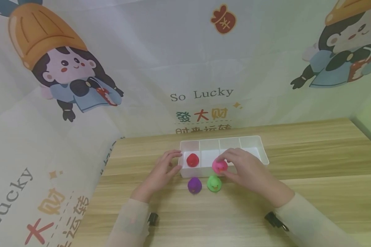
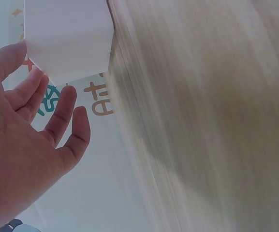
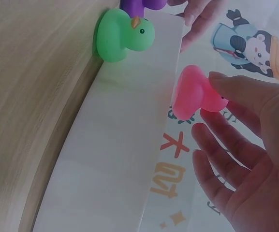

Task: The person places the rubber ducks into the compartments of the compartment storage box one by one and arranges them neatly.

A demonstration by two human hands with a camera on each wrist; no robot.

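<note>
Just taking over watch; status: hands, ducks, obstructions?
Right hand pinching pink toy duck near front wall of white tray. Left hand at tray's left end. Green duck and purple duck outside tray; nothing visibly blocking.

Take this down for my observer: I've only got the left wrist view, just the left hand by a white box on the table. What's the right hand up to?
Observer: The right hand pinches a pink duck.
Operator: Is anything inside the box?
Observer: Yes, a red toy sits in the leftmost compartment, as the head view shows it.
Operator: Any other ducks about?
Observer: Two more, a purple duck and a green duck, stand side by side on the table in front of the box.
</note>
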